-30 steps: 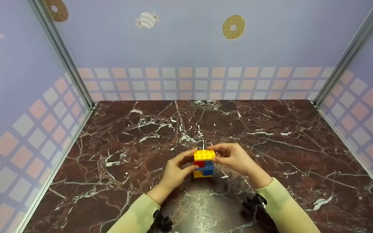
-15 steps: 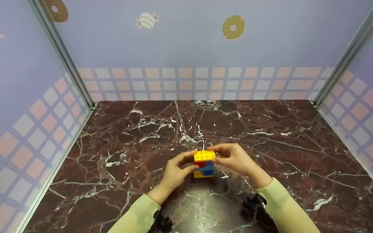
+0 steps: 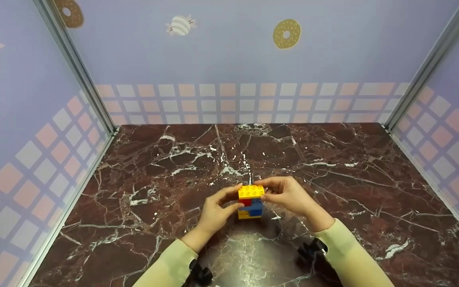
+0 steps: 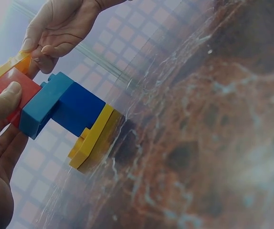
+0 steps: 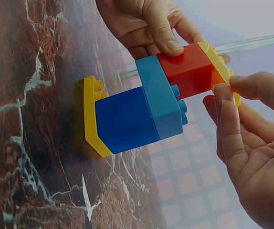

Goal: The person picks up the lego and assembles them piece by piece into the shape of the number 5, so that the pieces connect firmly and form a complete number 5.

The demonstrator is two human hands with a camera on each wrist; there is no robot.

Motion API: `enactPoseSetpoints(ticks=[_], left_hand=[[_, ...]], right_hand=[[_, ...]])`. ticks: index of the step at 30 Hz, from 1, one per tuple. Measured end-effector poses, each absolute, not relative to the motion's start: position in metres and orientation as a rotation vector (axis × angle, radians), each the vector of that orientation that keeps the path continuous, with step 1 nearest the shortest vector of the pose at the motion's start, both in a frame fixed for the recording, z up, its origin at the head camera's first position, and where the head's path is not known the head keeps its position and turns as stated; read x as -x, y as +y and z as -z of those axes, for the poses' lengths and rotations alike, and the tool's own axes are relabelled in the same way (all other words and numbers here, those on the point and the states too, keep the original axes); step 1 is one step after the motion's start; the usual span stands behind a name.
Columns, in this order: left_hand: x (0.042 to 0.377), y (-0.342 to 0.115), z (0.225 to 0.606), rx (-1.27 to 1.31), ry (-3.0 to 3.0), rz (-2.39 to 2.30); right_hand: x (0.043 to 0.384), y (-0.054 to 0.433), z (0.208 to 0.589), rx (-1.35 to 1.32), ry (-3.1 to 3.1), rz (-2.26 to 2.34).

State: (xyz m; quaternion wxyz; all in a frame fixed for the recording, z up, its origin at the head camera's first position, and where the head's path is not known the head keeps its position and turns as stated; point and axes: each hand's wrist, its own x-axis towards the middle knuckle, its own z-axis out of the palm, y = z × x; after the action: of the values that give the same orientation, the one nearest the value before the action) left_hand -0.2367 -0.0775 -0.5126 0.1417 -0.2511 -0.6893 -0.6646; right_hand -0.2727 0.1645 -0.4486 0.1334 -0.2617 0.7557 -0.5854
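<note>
A stack of toy building bricks stands upright on the table. At its foot lies a thin yellow brick (image 5: pixel 92 125), bearing a dark blue brick (image 5: pixel 126 119) at one end. Across that sits a lighter blue brick (image 5: pixel 160 98), then a red brick (image 5: pixel 187 69) on one side of it. Topmost is a thin yellow plate brick (image 3: pixel 251 192) with studs, overhanging the red one. My left hand (image 3: pixel 216 211) grips the red brick between thumb and fingers. With thumb and fingertips, my right hand (image 3: pixel 289 194) pinches the overhanging end of the top yellow brick.
The dark red marbled table (image 3: pixel 165 167) reaches back to a lilac wall (image 3: pixel 229 52) with a checked band. Side walls (image 3: pixel 34 131) enclose it left and right. Black wrist devices (image 3: pixel 201 273) hang below both sleeves.
</note>
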Motion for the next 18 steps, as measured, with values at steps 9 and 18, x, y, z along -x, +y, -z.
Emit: enactPoseSetpoints(ticks=[9, 18], left_hand=[[0.2380, -0.0780, 0.5141, 0.726, -2.012, 1.875], [0.2377, -0.0780, 0.5154, 0.729, -2.017, 1.877]], right_hand=[[0.2741, 0.1655, 0.4501, 0.766, 2.208, 1.683], [0.2746, 0.1656, 0.4511, 0.776, 2.217, 1.677]])
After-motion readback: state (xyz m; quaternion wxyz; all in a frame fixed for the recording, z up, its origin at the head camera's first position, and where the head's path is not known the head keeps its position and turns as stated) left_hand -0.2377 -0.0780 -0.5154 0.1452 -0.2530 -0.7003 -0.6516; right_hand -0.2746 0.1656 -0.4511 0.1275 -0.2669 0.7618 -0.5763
